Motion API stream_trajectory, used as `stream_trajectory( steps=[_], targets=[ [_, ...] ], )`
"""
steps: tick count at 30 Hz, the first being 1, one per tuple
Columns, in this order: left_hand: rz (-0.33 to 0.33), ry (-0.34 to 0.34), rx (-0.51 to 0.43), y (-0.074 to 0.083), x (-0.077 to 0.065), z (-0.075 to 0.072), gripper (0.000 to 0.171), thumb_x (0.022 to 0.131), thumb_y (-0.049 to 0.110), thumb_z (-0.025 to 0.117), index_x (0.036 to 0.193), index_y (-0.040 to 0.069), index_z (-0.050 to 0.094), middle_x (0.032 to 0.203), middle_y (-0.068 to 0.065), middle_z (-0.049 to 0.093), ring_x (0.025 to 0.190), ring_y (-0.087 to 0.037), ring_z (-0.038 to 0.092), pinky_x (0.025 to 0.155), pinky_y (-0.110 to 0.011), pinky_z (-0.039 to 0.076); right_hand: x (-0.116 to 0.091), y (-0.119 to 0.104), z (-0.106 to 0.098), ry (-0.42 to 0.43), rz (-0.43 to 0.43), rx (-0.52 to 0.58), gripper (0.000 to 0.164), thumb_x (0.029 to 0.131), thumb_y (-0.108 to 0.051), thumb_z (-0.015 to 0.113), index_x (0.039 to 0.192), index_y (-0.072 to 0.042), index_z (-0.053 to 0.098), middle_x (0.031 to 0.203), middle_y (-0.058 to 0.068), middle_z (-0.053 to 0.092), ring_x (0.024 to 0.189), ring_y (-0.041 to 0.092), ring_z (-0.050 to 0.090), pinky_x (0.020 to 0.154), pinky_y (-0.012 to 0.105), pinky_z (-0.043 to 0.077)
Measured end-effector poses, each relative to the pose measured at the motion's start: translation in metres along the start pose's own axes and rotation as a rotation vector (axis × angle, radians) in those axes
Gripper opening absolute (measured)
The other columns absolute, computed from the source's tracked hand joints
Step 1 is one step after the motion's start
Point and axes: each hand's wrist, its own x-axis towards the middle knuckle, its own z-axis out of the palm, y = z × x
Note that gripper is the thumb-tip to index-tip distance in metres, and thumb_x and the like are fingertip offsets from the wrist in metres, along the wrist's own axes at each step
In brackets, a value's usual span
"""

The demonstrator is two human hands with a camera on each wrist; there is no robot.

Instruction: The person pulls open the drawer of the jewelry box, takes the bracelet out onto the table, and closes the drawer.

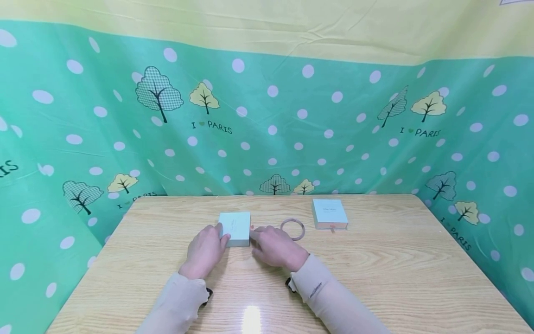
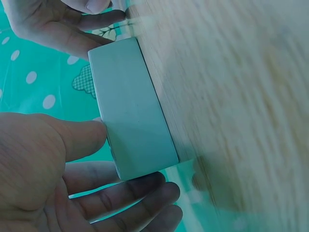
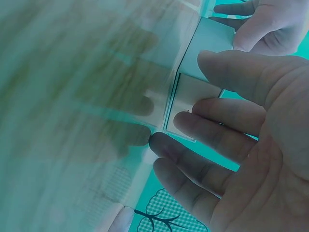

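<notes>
A pale blue box (image 1: 235, 224) with small print on its lid lies flat between the two hands. My left hand (image 1: 207, 248) grips its left side, the thumb on the lid's edge and the fingers along the side wall and under the near corner. On the opposite side, the right hand (image 1: 277, 246) has extended fingers, with the index and middle fingertips (image 3: 183, 121) at the box's pale inset end panel (image 3: 186, 99). A small pinkish tab (image 1: 252, 227) sticks out there. Just beyond the right hand lies a mauve-grey bangle (image 1: 303, 229).
A second pale blue box (image 1: 329, 211), with a pinkish front and a ribbon tab, stands at the back right of the wooden table (image 1: 384, 278). A green polka-dot curtain (image 1: 271, 139) hangs behind the table and along both sides.
</notes>
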Motion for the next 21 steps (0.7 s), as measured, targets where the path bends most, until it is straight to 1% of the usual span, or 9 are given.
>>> stream_trajectory(
  steps=[3,8,10,15,17,19,21],
  targets=[
    [0.000,-0.004,-0.003,-0.0001,-0.0001,-0.0004,0.041,0.093,0.025,0.063,0.121,-0.005,0.058,0.084,-0.014,0.057,0.070,-0.026,0.058,0.056,-0.040,0.049,0.0000,0.0000,-0.0002,-0.003,0.001,0.003,0.036,0.088,-0.027,0.067,0.121,-0.014,0.062,0.102,-0.002,0.065,0.092,0.017,0.062,0.080,0.031,0.052],
    [-0.001,-0.004,-0.007,-0.0005,-0.0003,-0.0010,0.041,0.093,0.025,0.063,0.120,-0.004,0.058,0.084,-0.014,0.058,0.071,-0.026,0.059,0.056,-0.040,0.049,0.0000,0.0002,-0.0020,-0.013,0.002,0.018,0.037,0.089,-0.026,0.066,0.123,-0.013,0.062,0.102,-0.002,0.065,0.091,0.016,0.062,0.079,0.030,0.052],
    [-0.002,-0.005,-0.009,-0.0008,-0.0004,-0.0011,0.040,0.093,0.025,0.063,0.120,-0.004,0.059,0.084,-0.014,0.058,0.072,-0.026,0.059,0.056,-0.040,0.049,-0.0001,0.0003,-0.0032,-0.020,0.006,0.027,0.036,0.090,-0.026,0.064,0.124,-0.014,0.062,0.101,-0.002,0.065,0.091,0.016,0.062,0.079,0.031,0.052],
    [-0.018,-0.006,-0.030,-0.0012,0.0001,-0.0007,0.040,0.093,0.026,0.063,0.119,-0.004,0.057,0.084,-0.013,0.058,0.072,-0.026,0.058,0.057,-0.040,0.049,-0.0013,0.0015,-0.0064,-0.039,0.028,0.036,0.036,0.094,-0.026,0.059,0.128,-0.015,0.060,0.106,0.001,0.065,0.099,0.020,0.061,0.084,0.035,0.051],
    [-0.029,-0.003,-0.041,-0.0015,0.0006,-0.0002,0.044,0.093,0.026,0.063,0.121,-0.006,0.055,0.088,-0.016,0.060,0.076,-0.028,0.061,0.060,-0.042,0.051,-0.0017,0.0026,-0.0068,-0.036,0.031,0.034,0.035,0.095,-0.027,0.058,0.128,-0.014,0.060,0.108,0.002,0.065,0.100,0.020,0.061,0.086,0.035,0.051],
    [-0.041,-0.004,-0.048,-0.0018,0.0007,-0.0003,0.048,0.093,0.027,0.063,0.123,-0.009,0.052,0.094,-0.019,0.062,0.083,-0.033,0.063,0.065,-0.045,0.052,-0.0015,0.0038,-0.0067,-0.023,0.029,0.033,0.033,0.096,-0.026,0.057,0.125,-0.013,0.062,0.107,0.002,0.066,0.098,0.020,0.061,0.084,0.034,0.051],
    [-0.055,-0.012,-0.052,-0.0022,0.0009,-0.0007,0.050,0.093,0.028,0.063,0.122,-0.011,0.051,0.097,-0.020,0.062,0.086,-0.034,0.063,0.068,-0.046,0.052,-0.0007,0.0048,-0.0063,0.000,0.027,0.034,0.029,0.096,-0.026,0.057,0.120,-0.012,0.064,0.102,0.002,0.066,0.094,0.018,0.061,0.080,0.033,0.052]
  ],
)
